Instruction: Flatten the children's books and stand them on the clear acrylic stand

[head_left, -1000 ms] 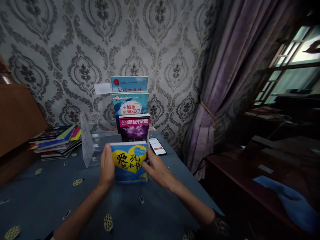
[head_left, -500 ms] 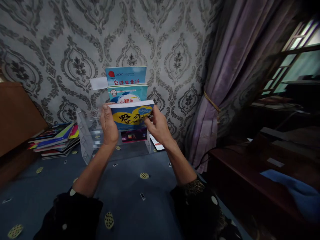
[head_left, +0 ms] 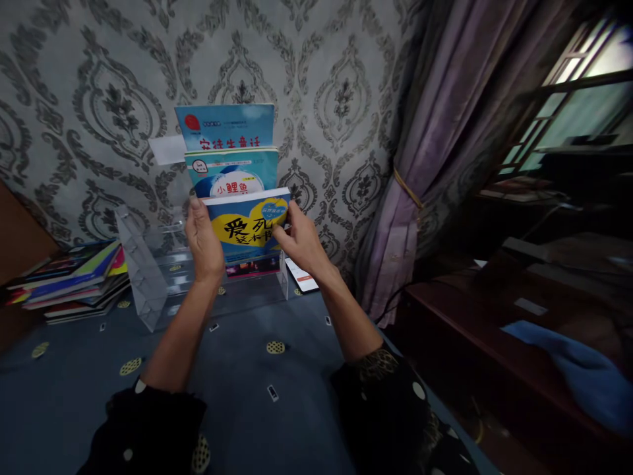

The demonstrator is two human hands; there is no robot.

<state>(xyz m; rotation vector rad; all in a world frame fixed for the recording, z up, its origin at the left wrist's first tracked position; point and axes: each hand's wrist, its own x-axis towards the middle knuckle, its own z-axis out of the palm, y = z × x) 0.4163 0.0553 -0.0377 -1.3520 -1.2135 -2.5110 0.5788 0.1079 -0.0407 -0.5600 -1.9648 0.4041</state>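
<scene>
Between my two hands is a blue and yellow book with black Chinese lettering, its cover facing me. My left hand grips its left edge, thumb at the front. At its right edge my right hand holds on, fingertips against the cover. Behind it a light blue book with a round white title patch stands in a clear acrylic rack. A taller blue book with red lettering rises at the back. Below the held book, part of a dark pink book shows low in the rack.
A stack of colourful books lies left of the rack, beside a brown panel. A phone-like screen lies right of the rack on the blue patterned tablecloth. A purple curtain hangs at right, near a dark red surface with a blue cloth.
The view has shifted, so rack and books appear further left and larger. Both hands keep hold of the blue and yellow book, which shows more of its cover now.
</scene>
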